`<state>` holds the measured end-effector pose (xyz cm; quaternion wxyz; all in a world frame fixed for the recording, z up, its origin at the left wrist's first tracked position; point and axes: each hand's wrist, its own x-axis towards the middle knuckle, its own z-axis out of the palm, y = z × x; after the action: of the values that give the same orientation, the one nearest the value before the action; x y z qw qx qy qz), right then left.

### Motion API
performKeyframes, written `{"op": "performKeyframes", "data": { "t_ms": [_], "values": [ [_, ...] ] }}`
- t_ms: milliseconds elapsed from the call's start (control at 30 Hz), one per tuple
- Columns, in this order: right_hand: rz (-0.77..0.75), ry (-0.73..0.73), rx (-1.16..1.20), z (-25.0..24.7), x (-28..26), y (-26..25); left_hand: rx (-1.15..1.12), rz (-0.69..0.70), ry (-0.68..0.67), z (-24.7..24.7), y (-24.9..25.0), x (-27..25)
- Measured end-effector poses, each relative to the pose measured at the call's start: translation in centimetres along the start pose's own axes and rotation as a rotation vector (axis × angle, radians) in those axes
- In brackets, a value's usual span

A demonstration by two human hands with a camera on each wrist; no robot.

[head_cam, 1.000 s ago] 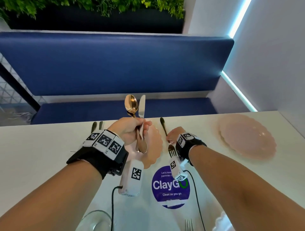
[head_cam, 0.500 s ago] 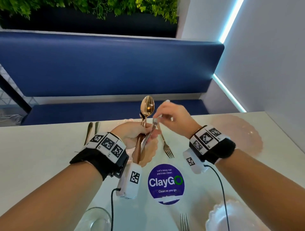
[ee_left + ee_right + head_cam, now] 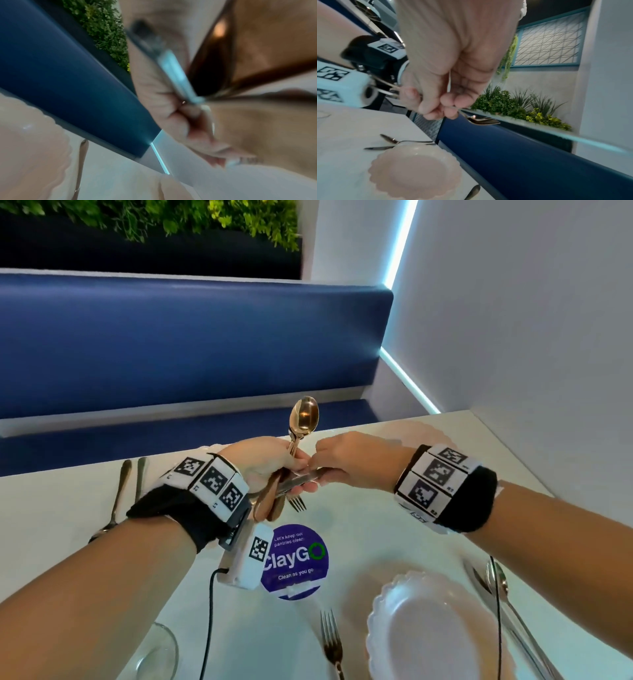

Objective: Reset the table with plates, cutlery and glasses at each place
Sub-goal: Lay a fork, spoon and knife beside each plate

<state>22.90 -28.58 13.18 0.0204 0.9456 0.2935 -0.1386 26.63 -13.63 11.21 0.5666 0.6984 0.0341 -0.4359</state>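
Writing: I read "ClayGO" on the round purple sticker (image 3: 294, 561), with "Let's keep our pantries clean" above and "Clean as you go" below; it sits mid-table.
Left hand: my left hand (image 3: 263, 462) is curled round a gold spoon (image 3: 304, 419), bowl up, along with other copper-toned handles I cannot sort apart.
Right hand: my right hand (image 3: 349, 462) pinches a knife (image 3: 301, 479) in curled fingers, right against the left hand's fingertips; the blade lies roughly level.
Far edge: a pink plate (image 3: 416, 171) lies under the hands near the far edge of the table (image 3: 51, 529), a fork (image 3: 297, 503) just right of it. A spoon and knife pair (image 3: 126, 494) lies left of that plate. A second pink plate (image 3: 421, 433) sits in the far right corner.
Near edge: a white plate (image 3: 428, 631), a fork (image 3: 332, 645) to its left, silver cutlery (image 3: 507, 607) to its right, a glass (image 3: 157, 655) further left.
Room: bare tabletop lies right of the sticker, between the two right-hand plates.
Beyond: a blue bench (image 3: 188, 337) runs along the far edge.
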Motion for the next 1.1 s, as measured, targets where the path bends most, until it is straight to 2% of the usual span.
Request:
{"op": "performKeyframes", "data": {
  "t_ms": [133, 200, 300, 367, 467, 567, 800, 933, 1100],
  "values": [
    [0.055, -0.014, -0.098, 1.3, -1.3, 1.6, -0.009, -0.004, 0.07, 1.4, 0.6, 1.0],
    [0.126, 0.0, -0.095, 1.5, -2.5, 3.5, -0.133, 0.083, 0.204, 1.6, 0.8, 2.0],
    [0.348, 0.013, -0.038, 2.2, -4.7, 7.6, -0.391, 0.242, 0.437, 1.3, 1.3, 3.5],
    [0.533, 0.058, 0.113, 3.4, -5.1, 10.7, -0.467, 0.283, 0.521, 1.2, 1.5, 4.6],
    [0.743, 0.113, 0.425, 5.2, -3.6, 13.9, -0.541, 0.29, 0.535, 1.9, 1.7, 6.2],
    [0.833, 0.108, 0.554, 7.5, -1.0, 15.3, -0.536, 0.252, 0.499, 3.6, 1.7, 7.7],
    [0.8, -0.029, 0.719, 11.4, 3.6, 15.5, -0.561, 0.21, 0.463, 4.3, 1.5, 9.1],
    [0.813, -0.081, 0.58, 13.2, 5.2, 15.5, -0.575, 0.2, 0.46, 3.3, 1.6, 9.2],
    [0.734, -0.12, 0.372, 12.5, 6.0, 15.4, -0.607, 0.208, 0.422, 2.7, 1.2, 9.8]
  ]
}}
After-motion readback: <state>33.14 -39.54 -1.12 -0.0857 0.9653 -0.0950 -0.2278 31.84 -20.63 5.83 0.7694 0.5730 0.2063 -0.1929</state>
